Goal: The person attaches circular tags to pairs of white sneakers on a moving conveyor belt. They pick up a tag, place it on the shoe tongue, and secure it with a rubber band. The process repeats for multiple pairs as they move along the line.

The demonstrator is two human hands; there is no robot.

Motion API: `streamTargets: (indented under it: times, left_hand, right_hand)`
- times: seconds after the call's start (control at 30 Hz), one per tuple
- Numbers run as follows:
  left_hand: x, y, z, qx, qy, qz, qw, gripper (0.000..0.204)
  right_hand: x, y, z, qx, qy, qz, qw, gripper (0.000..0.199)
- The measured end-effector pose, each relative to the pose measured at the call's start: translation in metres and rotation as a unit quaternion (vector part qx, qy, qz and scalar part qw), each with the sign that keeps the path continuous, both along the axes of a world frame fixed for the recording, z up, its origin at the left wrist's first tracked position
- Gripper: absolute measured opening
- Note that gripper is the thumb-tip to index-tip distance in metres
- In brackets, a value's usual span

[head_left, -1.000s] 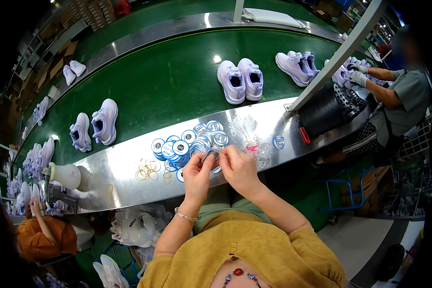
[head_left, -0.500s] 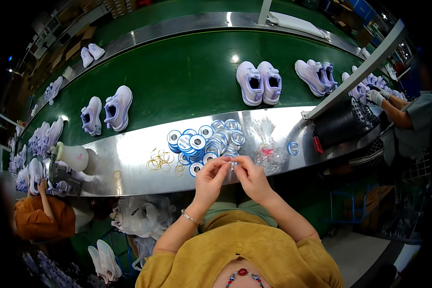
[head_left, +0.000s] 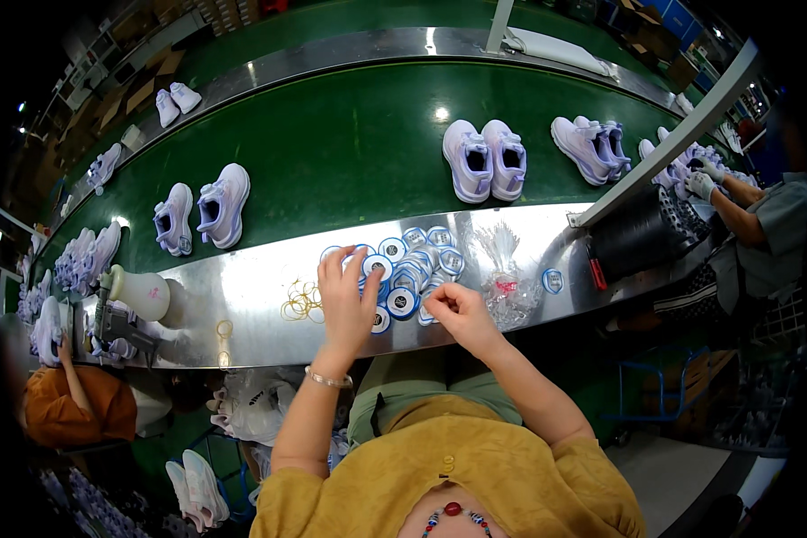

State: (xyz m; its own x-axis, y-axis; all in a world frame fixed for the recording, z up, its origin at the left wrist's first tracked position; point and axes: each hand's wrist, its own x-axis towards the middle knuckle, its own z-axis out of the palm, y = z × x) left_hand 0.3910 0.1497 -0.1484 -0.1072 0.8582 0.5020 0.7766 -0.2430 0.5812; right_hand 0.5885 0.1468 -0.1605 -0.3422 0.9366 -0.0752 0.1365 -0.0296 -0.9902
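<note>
The left hand [head_left: 348, 300] lay spread, fingers open, over the cluster of blue-and-white spools [head_left: 408, 273] on the steel shelf [head_left: 242, 296], its fingertips touching the spools at the cluster's left edge. The right hand [head_left: 457, 309] was curled closed just beside the cluster's lower right; whether it pinched anything could not be told.

A clear bag [head_left: 504, 287] with a red mark lay right of the spools, and a lone spool [head_left: 552, 281] sat beyond it. Yellow rubber bands [head_left: 300, 300] were scattered left of the left hand. Further left stood a pale bottle [head_left: 139, 291]. A black bin [head_left: 641, 238] stood at the shelf's right end.

Beyond the shelf ran a green conveyor belt [head_left: 350, 152] carrying pairs of pale lilac shoes [head_left: 486, 160], one pair straight ahead, another [head_left: 199, 211] to the left, more toward both ends. A person in grey [head_left: 767, 224] worked at the right, another in orange [head_left: 67, 399] at the lower left. More shoes lay on the floor below.
</note>
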Motion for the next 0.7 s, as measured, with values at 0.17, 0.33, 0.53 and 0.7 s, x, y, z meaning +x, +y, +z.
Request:
streamTargets:
  times: [0.17,0.33,0.53,0.7]
  left_hand:
    - [-0.014,0.03,-0.012,-0.08,0.164,0.0,0.983,0.033]
    - [-0.014,0.036,-0.026,-0.098,0.056,-0.025,0.993,0.022]
    - [-0.012,0.027,-0.011,-0.112,-0.16,-0.034,0.98,0.013]
    - [-0.01,0.003,0.018,-0.16,-0.325,-0.056,0.931,0.01]
  right_hand:
    - [0.004,-0.002,0.006,-0.013,-0.014,0.003,1.0,0.01]
    - [0.012,-0.001,-0.005,-0.012,-0.005,-0.016,1.0,0.01]
    - [0.014,0.001,-0.007,-0.029,0.002,-0.009,1.0,0.009]
    - [0.007,0.005,0.011,0.02,-0.03,-0.023,0.999,0.01]
